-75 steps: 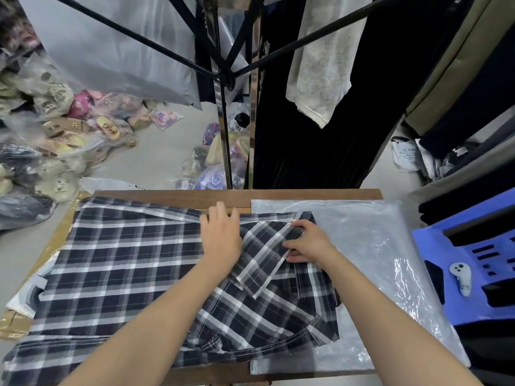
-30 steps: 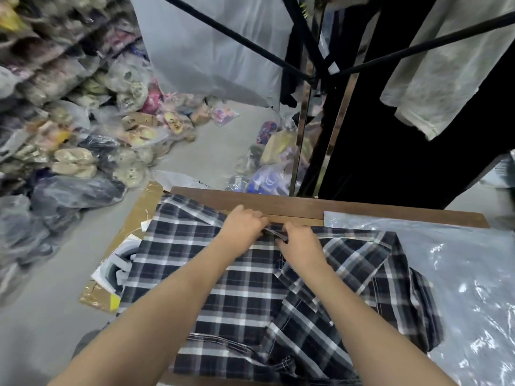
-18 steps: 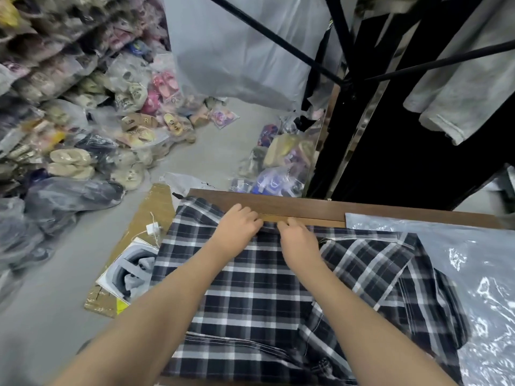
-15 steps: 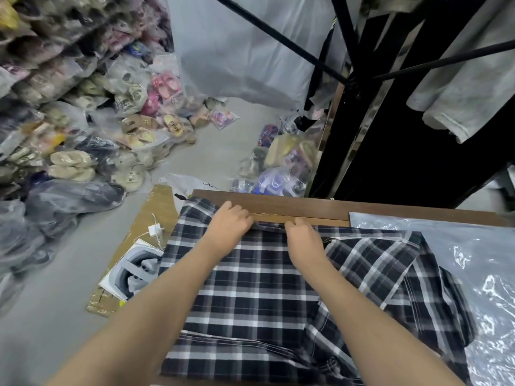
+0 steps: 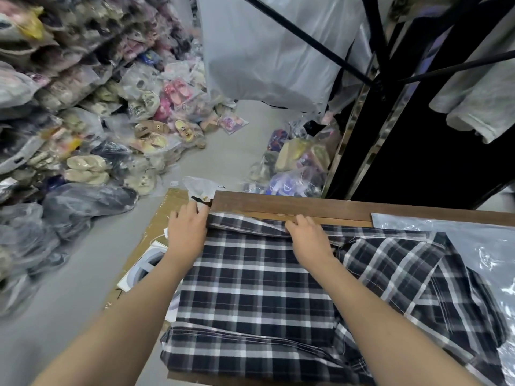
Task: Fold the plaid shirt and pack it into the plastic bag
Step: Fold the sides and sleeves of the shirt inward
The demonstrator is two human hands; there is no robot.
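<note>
The black-and-white plaid shirt (image 5: 259,296) lies spread over a wooden table (image 5: 292,207). Its right part is folded in, and a sleeve lies across it. My left hand (image 5: 188,229) grips the shirt's far left corner at the table's left end. My right hand (image 5: 308,236) pinches the far hem about a hand's width to the right, fingers curled on the cloth. A fold of fabric is raised between the two hands. The clear plastic bag (image 5: 485,246) lies flat on the right of the table, partly under the shirt.
Bagged shoes and slippers (image 5: 92,129) are piled on the floor and shelves to the left. Flattened cardboard (image 5: 156,232) lies beside the table. A black clothes rack (image 5: 381,65) with hanging garments stands behind the table. A grey plastic sheet (image 5: 273,48) hangs beyond.
Both hands moved from the shirt's middle to its far edge. The left hand slid left to the corner, and the hands spread apart along the hem. My view swung left.
</note>
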